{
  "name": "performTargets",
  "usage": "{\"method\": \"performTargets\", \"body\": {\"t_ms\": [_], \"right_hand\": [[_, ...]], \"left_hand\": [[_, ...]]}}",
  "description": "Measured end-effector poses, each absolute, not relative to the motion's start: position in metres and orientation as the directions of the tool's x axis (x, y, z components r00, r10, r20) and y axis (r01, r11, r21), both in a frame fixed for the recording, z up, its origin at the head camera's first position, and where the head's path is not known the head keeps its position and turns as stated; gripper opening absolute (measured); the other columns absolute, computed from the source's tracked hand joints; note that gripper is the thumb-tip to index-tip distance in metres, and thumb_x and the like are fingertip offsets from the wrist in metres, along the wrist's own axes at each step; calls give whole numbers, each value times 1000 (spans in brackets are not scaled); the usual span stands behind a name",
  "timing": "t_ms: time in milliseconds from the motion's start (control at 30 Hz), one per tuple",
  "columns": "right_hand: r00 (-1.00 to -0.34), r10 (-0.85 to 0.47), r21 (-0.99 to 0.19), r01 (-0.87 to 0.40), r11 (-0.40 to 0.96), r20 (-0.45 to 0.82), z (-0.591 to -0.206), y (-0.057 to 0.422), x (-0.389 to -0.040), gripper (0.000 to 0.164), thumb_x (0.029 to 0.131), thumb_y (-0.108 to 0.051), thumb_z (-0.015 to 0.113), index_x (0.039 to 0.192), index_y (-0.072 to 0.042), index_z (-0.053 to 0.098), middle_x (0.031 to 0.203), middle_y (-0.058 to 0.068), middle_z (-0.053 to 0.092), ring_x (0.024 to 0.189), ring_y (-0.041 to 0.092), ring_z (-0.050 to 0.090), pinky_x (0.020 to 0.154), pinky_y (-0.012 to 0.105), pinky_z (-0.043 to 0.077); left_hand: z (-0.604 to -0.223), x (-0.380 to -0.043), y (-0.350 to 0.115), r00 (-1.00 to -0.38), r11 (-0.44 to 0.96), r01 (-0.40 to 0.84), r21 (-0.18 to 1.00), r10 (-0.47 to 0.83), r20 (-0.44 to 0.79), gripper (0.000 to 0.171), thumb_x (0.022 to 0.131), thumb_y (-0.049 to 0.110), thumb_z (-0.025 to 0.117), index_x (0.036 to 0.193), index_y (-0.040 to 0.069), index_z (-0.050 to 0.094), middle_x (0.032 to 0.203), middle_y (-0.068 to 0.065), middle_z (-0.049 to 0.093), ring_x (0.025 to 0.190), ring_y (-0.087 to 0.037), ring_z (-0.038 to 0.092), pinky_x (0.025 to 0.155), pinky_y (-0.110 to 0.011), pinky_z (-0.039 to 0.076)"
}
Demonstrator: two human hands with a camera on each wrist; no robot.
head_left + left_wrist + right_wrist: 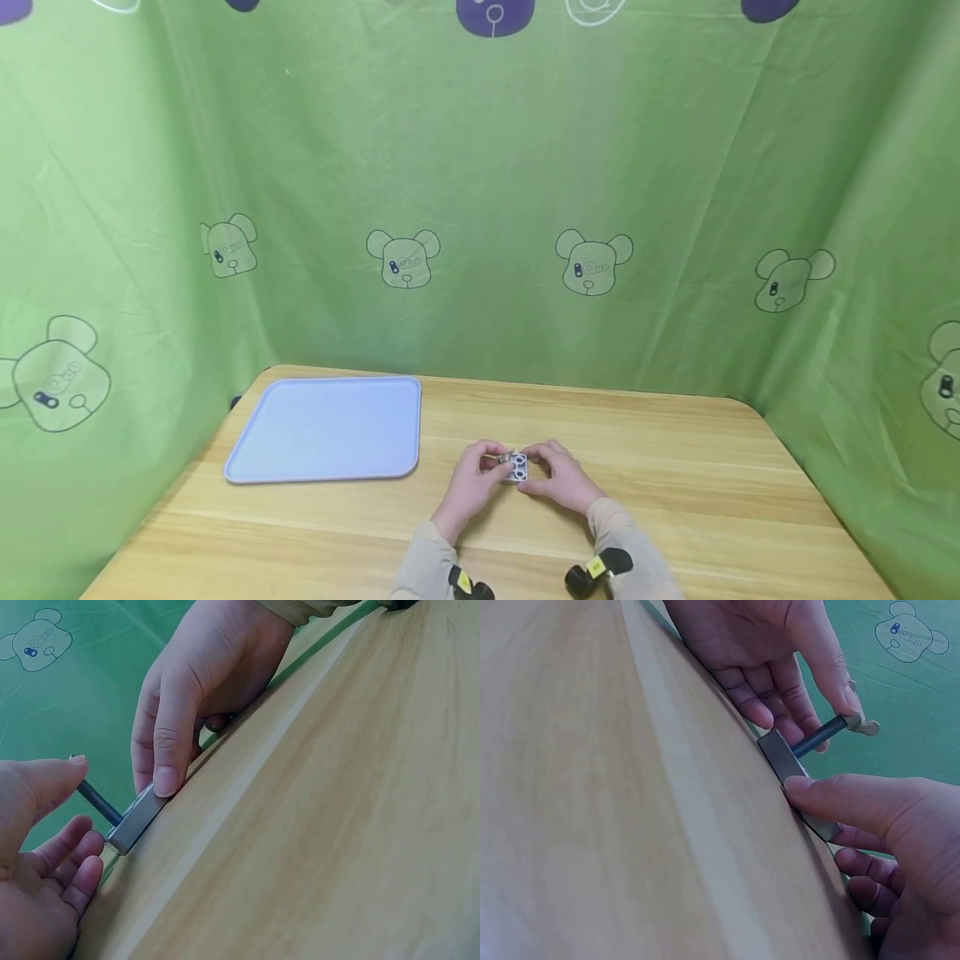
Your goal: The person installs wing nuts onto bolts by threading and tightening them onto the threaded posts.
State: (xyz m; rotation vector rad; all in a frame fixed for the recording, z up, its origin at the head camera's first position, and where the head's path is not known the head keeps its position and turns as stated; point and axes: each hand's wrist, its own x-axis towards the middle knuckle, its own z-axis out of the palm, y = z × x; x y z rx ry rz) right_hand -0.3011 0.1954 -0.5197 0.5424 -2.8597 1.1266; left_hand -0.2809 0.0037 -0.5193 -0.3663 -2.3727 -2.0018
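Observation:
A small grey metal block (520, 473) with round holes in its top lies on the table in front of the person. A threaded wing screw (821, 736) stands up from one end of it, its winged head uppermost. The left hand (474, 477) has its thumb and a finger at that head and pinches it; the other fingers curl loosely beside the block. From the opposite end, the right hand (562, 477) grips the block between thumb and fingers. In the left wrist view the screw's shaft (99, 801) shows between the left thumb and the block.
A pale blue tray (330, 479) rests on the wooden table (675, 467) at the far left. Green curtains (487, 167) with printed bear heads surround the table at the back and both sides. Black cameras (588, 579) are strapped to both wrists.

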Motion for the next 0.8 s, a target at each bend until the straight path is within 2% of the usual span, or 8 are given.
{"method": "performTargets", "body": {"t_ms": [533,667,800], "right_hand": [[-940,-311,-653,-323,685,138,-520,195,-302,53,72,-34,83,116,-11,65,95,0,52,84,13,43,74,23,39],[-941,-311,-657,-321,682,137,-520,195,-302,53,72,-33,84,116,-11,65,96,1,53,85,13,43,75,23,40],[-942,-307,-660,-315,682,133,-520,195,-302,55,72,-33,84,117,-10,64,97,1,54,86,13,45,76,24,41]], "left_hand": [[-518,-279,4,-971,210,193,958,180,156,17,95,15,58,109,9,65,115,-12,58,98,-16,55,85,-30,46],[-518,-279,4,-970,190,187,964,188,152,23,95,15,57,116,7,62,117,-14,57,98,-16,55,83,-26,47],[-518,-279,4,-975,123,155,980,181,132,35,93,12,59,125,1,50,122,-19,56,98,-16,55,80,-20,48]]}}
